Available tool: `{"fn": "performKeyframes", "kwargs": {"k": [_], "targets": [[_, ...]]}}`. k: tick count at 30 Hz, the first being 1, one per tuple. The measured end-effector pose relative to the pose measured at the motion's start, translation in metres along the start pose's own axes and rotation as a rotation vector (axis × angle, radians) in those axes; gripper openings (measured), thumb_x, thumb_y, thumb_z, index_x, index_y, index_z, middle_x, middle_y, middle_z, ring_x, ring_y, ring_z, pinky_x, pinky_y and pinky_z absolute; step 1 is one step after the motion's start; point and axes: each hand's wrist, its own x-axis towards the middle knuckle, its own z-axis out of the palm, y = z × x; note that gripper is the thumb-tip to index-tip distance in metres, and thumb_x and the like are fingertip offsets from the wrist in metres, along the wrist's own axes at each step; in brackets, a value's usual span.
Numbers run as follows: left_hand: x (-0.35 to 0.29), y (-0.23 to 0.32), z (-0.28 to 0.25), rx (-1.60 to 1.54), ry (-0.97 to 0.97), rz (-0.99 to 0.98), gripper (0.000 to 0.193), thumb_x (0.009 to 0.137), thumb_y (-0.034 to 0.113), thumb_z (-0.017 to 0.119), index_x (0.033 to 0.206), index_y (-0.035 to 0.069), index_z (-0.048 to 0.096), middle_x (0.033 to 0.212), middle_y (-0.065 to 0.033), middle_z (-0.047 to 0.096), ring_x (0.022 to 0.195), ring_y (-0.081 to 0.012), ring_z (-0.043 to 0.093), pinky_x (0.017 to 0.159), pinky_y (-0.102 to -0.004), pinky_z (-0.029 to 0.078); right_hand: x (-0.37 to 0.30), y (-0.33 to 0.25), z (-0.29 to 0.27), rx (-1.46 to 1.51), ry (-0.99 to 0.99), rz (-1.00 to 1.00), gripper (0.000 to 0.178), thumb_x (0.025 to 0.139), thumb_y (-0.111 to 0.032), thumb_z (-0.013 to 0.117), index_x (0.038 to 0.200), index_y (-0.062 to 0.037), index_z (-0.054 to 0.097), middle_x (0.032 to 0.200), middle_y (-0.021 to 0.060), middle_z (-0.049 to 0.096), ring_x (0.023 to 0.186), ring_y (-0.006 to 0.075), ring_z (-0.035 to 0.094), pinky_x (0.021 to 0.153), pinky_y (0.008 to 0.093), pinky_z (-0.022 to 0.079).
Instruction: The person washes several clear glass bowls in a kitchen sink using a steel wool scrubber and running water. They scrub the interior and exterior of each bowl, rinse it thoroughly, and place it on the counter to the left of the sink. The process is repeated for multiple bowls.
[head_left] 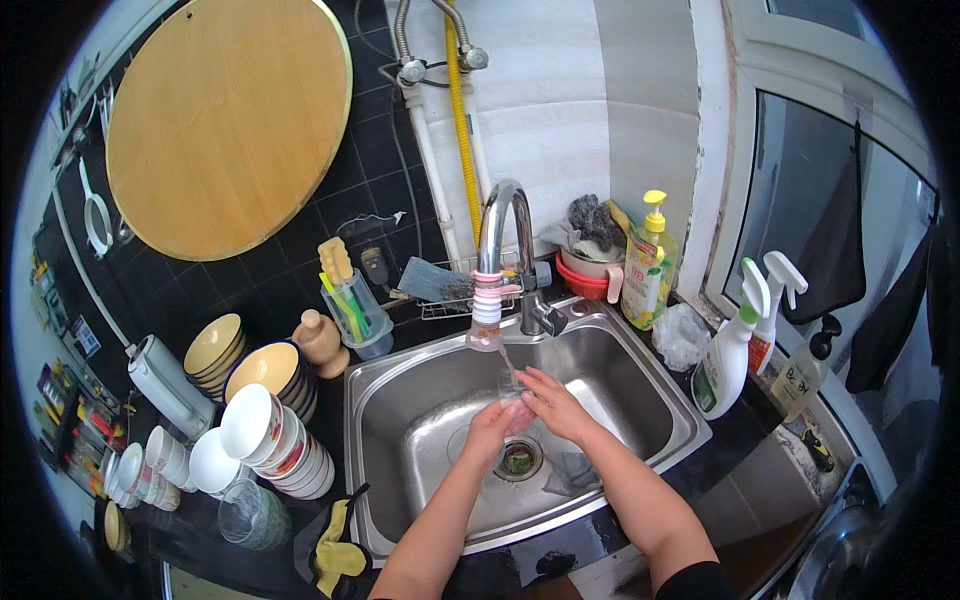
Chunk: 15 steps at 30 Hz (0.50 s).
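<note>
Both my hands are over the steel sink [400,450], close together beneath the spout of the chrome faucet [490,230], where water runs down. My left hand [497,424] is curled, its palm side turned inward. The fingers of my right hand [553,402] are stretched out and lie against or just beside the left. Between them shows a pale see-through shape; whether it is a clear vessel or only water I cannot tell. Below the hands sits the drain [520,460]. A wet grey cloth [572,474] lies on the sink bottom under my right forearm.
Stacked white bowls [255,425], tan bowls [268,372] and a glass jar [254,515] stand at left. Yellow-black gloves [340,555] lie by the sink's front left corner. A soap pump bottle [650,260] and a spray bottle [733,350] stand at right.
</note>
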Motion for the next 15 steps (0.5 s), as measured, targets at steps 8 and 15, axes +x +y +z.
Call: {"fn": "performKeyframes", "kwargs": {"k": [8,15], "targets": [[-0.004,-0.018,-0.001,0.047,-0.168,0.118,0.023,0.088,0.01,0.045,0.107,-0.001,0.052,0.095,-0.006,0.059,0.088,-0.0142,0.056,0.081,-0.028,0.045,0.004,-0.024,0.01,-0.158,0.041,-0.044,0.047,0.084,-0.033,0.047,0.125,-0.0111,0.039,0.13,0.0178,0.035,0.117,0.0322,0.037,0.096,0.0364,0.031],[-0.008,0.006,0.014,-0.002,-0.262,0.083,0.02,0.089,0.01,0.044,0.102,-0.002,0.053,0.1,-0.0103,0.059,0.091,-0.0164,0.057,0.081,-0.0291,0.045,0.063,0.04,0.004,0.433,-0.085,0.507,0.042,0.086,-0.035,0.044,0.103,0.0008,0.056,0.095,0.0107,0.061,0.09,0.0187,0.056,0.081,0.0286,0.041]]}}
